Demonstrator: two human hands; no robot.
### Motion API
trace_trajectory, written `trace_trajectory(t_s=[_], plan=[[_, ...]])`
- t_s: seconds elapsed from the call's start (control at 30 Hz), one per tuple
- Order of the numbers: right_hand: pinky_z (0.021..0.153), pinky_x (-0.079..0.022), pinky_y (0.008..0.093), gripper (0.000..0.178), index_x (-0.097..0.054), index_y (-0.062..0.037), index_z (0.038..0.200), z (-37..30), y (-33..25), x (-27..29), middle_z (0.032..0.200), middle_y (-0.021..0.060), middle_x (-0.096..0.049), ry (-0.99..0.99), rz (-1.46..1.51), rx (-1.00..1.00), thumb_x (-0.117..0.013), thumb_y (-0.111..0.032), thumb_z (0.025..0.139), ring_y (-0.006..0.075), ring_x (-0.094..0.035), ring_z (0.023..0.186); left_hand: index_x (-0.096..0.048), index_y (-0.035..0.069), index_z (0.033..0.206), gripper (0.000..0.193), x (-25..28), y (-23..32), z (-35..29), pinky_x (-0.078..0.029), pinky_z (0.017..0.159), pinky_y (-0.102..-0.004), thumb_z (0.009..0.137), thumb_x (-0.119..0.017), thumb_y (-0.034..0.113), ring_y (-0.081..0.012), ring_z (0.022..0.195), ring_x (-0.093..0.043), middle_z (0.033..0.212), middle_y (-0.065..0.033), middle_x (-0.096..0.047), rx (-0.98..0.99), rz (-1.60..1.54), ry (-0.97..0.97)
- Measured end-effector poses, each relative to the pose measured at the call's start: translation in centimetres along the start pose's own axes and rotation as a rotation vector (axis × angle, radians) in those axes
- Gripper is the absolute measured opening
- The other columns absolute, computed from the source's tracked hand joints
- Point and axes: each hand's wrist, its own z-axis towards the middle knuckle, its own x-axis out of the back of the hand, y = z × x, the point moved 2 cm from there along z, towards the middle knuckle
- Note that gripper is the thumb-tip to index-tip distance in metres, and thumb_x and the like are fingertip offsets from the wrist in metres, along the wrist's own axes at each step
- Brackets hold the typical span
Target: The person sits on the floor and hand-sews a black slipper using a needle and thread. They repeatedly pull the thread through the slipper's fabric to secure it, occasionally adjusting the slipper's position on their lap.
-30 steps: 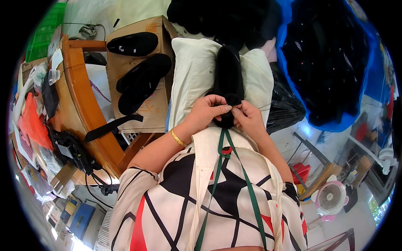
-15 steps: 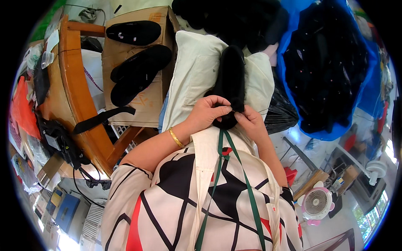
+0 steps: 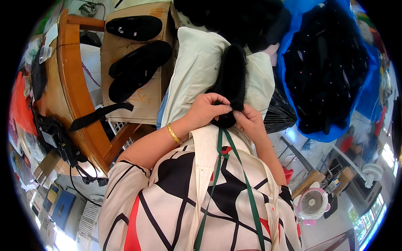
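Observation:
A black cloth shoe [image 3: 233, 73] lies lengthwise on my lap over pale cloth, its toe pointing away from me. My left hand [image 3: 209, 111] is closed, thumb and forefinger pinching the near part of the shoe. Close beside it, my right hand [image 3: 250, 120] is also closed, its fingertips pressed together at the shoe's edge. Whatever lies between those right fingertips is too small and dark to make out. The two hands' fingertips almost meet. A gold bracelet [image 3: 173, 133] circles my left wrist.
Several black shoes [image 3: 135, 27] rest on a cardboard box [image 3: 138, 106] at the left, beside a wooden chair [image 3: 72, 83]. To the right stands a blue bag [image 3: 281, 54] full of black pieces, near a black plastic bag [image 3: 278, 113]. A pink fan [image 3: 313, 203] sits lower right.
My hands stay at nearly the same place on the shoe, with only slight finger movement. The whole view has shifted a little.

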Motion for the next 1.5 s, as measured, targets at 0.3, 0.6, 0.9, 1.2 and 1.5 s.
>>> trace_trajectory(t_s=[0.3,0.6,0.9,1.2,1.5], plan=[[0.053,-0.044,0.0213,0.024,-0.055,-0.0058,0.117,0.2,-1.0,-1.9,0.076,-0.0004,-0.058,0.068,-0.060,0.027,-0.059,-0.005,0.093,0.0052,-0.053,0.060,-0.068,0.004,0.096,0.017,0.0,0.1,0.0,-0.043,0.055,-0.0195,0.083,-0.076,0.011,-0.0050,0.062,-0.056,0.078,0.0001,-0.066,0.012,0.044,-0.002],[0.066,-0.051,0.0269,0.038,-0.063,-0.0094,0.121,1.2,-5.2,1.2,0.085,0.0047,-0.060,-0.061,-0.490,0.216,-0.059,0.000,0.085,0.0128,-0.059,0.070,-0.066,0.003,0.098,0.017,-0.1,0.3,-0.4,-0.046,0.059,-0.0203,0.084,-0.073,0.011,-0.0052,0.066,-0.056,0.080,0.0008,-0.064,0.019,0.148,-0.013],[0.061,-0.048,0.0341,0.007,-0.065,-0.0069,0.092,4.0,-4.0,0.4,0.081,0.0101,-0.059,0.069,-0.890,0.649,-0.066,-0.008,0.086,0.0276,-0.059,0.069,-0.060,0.008,0.103,0.015,-0.1,1.7,-1.3,-0.047,0.059,-0.0211,0.090,-0.066,0.013,-0.0048,0.068,-0.056,0.085,0.0022,-0.061,0.023,0.142,-0.065],[0.067,-0.047,0.0259,0.011,-0.066,-0.0005,0.093,2.5,-2.2,-1.3,0.082,0.0027,-0.061,0.114,-0.110,0.248,-0.066,-0.011,0.091,0.0107,-0.058,0.076,-0.063,0.005,0.099,0.014,1.8,3.9,-1.7,-0.037,0.055,-0.0178,0.087,-0.068,0.011,-0.0002,0.064,-0.046,0.076,0.0067,-0.056,-0.127,0.643,-0.065],[0.056,-0.047,0.0345,0.010,-0.066,-0.0072,0.080,0.6,-4.2,-2.6,0.074,0.0053,-0.060,0.197,-0.728,0.772,-0.072,-0.015,0.080,0.0251,-0.060,0.069,-0.067,0.001,0.100,0.013,1.4,2.7,-1.7,-0.041,0.059,-0.0186,0.087,-0.069,0.003,-0.0010,0.069,-0.050,0.078,0.0049,-0.062,-0.216,0.593,-0.075]])
